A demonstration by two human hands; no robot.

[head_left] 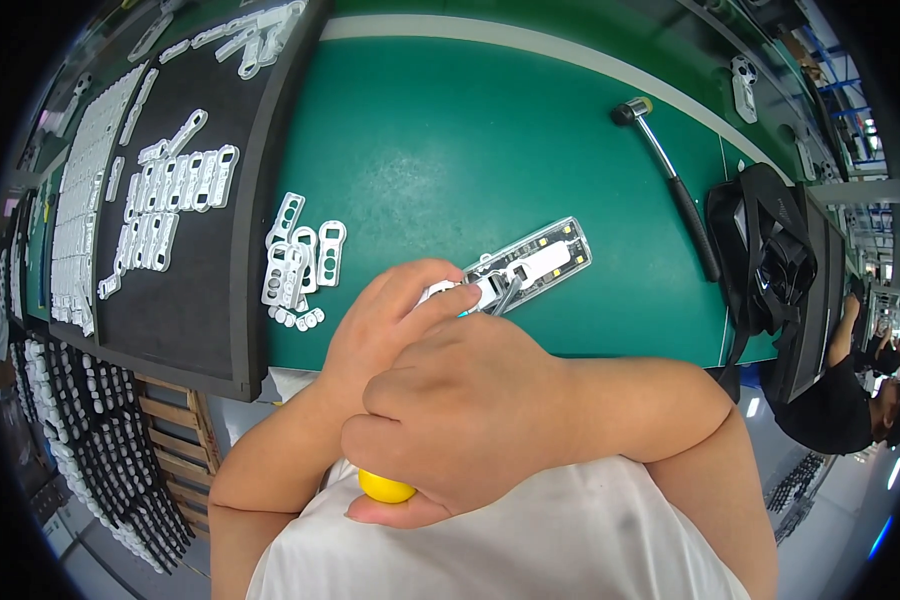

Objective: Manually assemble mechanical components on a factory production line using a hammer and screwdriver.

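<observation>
Watching remotely, I find the clear-cased module (530, 248) on the green tabletop (400, 120), just ahead of both hands; my left hand (390, 315) bends its fingers onto the near end, though I can't tell if it grips; my right hand (460, 400) is closed round a yellow-ended handle (385, 488). A white plate (547, 263) already lies in the module, its fastening unclear to me; loose white plates (286, 270) at left look yet unused.

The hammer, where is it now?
In the head view, the hammer lies at the right on the green tabletop, just left of the black bag.
</observation>
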